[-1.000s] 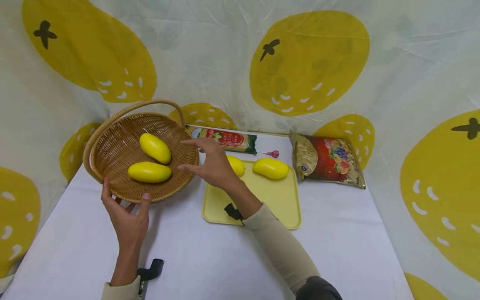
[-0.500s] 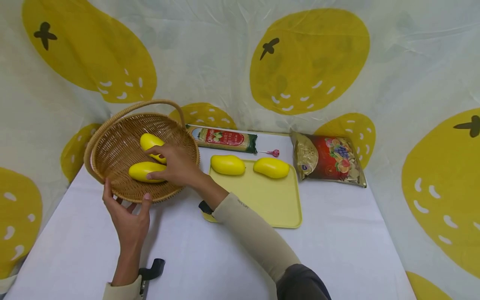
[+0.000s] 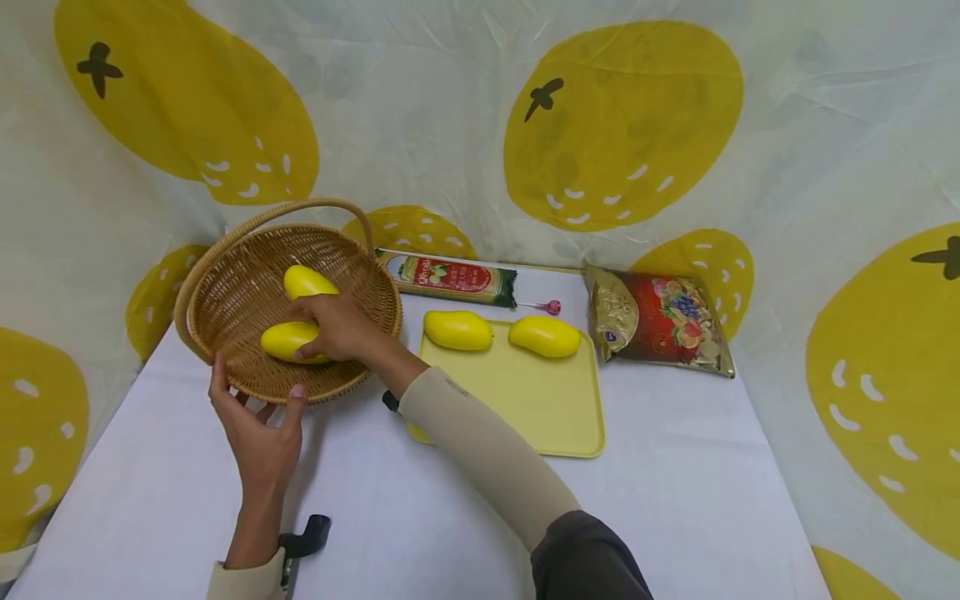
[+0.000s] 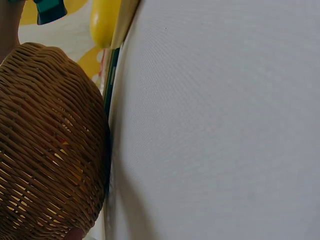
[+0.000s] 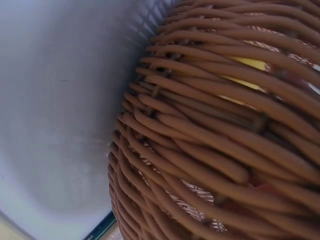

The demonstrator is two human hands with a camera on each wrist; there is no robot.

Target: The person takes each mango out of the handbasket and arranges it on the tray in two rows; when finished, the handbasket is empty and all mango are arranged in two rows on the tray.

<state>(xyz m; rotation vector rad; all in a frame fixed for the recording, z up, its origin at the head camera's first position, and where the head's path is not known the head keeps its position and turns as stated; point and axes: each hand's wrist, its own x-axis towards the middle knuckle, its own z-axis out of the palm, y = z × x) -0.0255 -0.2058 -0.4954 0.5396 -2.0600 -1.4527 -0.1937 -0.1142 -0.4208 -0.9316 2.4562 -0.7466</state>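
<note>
A brown wicker basket (image 3: 243, 279) with an arched handle tilts toward me at the left. My left hand (image 3: 264, 446) holds its near rim, with some fingers hidden behind the basket. Two yellow mangoes lie inside: the nearer mango (image 3: 283, 341) and the farther mango (image 3: 307, 281). Reaching in over the right rim, my right hand (image 3: 343, 327) grips the nearer mango, thumb on its near side; its other fingers are partly hidden. In the left wrist view the basket's woven outside (image 4: 50, 145) fills the left. Weave (image 5: 215, 125) covers much of the right wrist view.
Right of the basket, a yellow tray (image 3: 517, 408) carries a left mango (image 3: 457, 331) and a right mango (image 3: 545, 336). Behind it lie a long Olivoilà packet (image 3: 453, 279) and a lollipop (image 3: 552, 307). A red and gold bag (image 3: 663, 317) lies farther right.
My right hand has moved left from beside the basket's rim into the basket and taken hold of the nearer mango. My left hand stays on the rim.
</note>
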